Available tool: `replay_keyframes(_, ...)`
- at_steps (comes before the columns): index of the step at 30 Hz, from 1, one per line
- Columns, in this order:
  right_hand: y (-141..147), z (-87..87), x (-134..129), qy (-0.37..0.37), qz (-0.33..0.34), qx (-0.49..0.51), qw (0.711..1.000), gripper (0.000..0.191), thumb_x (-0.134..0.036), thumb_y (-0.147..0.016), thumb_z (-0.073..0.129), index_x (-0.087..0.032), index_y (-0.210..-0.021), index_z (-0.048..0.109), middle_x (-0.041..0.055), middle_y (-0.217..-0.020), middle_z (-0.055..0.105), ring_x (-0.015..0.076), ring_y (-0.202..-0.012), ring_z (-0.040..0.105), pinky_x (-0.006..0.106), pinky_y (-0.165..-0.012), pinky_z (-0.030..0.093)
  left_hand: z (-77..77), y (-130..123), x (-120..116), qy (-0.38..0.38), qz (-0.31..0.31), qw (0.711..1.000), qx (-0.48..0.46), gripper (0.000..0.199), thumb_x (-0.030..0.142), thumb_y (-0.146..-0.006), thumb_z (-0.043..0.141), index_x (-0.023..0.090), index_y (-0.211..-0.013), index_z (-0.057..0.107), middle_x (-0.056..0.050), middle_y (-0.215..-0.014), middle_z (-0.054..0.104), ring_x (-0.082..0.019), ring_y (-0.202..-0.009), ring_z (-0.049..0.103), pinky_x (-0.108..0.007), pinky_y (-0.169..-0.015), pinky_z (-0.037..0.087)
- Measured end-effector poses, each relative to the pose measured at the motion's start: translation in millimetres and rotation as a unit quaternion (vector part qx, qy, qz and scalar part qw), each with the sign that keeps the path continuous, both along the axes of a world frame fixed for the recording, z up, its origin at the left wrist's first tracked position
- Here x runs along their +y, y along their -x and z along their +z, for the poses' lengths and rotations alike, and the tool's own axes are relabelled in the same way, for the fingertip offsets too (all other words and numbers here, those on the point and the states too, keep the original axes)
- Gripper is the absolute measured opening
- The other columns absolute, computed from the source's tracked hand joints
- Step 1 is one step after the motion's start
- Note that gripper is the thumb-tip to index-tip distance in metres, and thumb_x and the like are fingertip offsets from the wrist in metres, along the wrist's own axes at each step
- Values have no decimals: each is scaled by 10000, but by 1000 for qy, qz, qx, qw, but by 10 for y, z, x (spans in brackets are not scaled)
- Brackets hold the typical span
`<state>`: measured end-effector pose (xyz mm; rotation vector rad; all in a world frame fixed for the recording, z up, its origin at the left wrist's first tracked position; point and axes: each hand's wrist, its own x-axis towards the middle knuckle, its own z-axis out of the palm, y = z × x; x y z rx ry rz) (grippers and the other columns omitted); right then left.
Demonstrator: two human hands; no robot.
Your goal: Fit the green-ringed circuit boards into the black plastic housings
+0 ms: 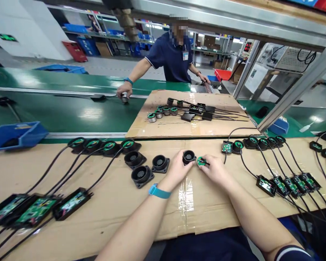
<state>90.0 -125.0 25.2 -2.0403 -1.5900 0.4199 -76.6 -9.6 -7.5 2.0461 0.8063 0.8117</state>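
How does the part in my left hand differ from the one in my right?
The left hand holds a housing that is black; the disc in the right hand shows mostly green. The housing has an open rim around a central hub; the disc has dark wiring at its face. The housing also looks wider than the disc. Both are round and held over the cardboard.

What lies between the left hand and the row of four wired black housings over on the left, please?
Three loose black housings lie between the left hand and the wired row, on the cardboard, as the head view shows.
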Motion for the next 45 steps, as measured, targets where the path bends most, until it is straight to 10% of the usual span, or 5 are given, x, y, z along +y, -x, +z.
replay_keyframes(9, -112, -109, 53, -37, 51, 54, 997, 437, -215, -818, 734, -187, -1248, 662, 123, -1190, 719, 258, -1085, 692, 406, -979, 544, 12, 0, 30, -39, 41, 998, 13, 402, 235, -823, 684, 215, -1206, 562, -71, -1200, 665, -255, -1145, 628, -456, -1045, 498)
replay_keyframes(18, 78, -41, -25, -261, -25, 92, 960, 428, -388, -898, 702, -220, -1290, 661, 104, -1262, 700, 258, -1149, 678, 424, -1051, 551, -11, -41, -112, -86, -7, 996, 8, 446, 205, -829, 680, 230, -1254, 547, -98, -1327, 599, -269, -1296, 552, -481, -1146, 444)
replay_keyframes(34, 272, -140, 31, -234, -27, 34, 971, 292, -346, -821, 792, -180, -1045, 705, 122, -1082, 669, 248, -1012, 684, 386, -927, 602, -38, -74, -223, -72, -13, 997, -30, 546, 26, -715, 611, 221, -1223, 572, -96, -1302, 582, -260, -1257, 561, -473, -1114, 479)
replay_keyframes(45, 112, -149, 8, -171, 39, 17, 984, 383, -359, -902, 699, -173, -1235, 665, 142, -1202, 660, 261, -1113, 651, 420, -1028, 547, -44, -81, -188, -28, -35, 999, -22, 533, 45, -713, 629, 202, -1220, 572, -90, -1235, 640, -251, -1183, 605, -470, -1084, 492)
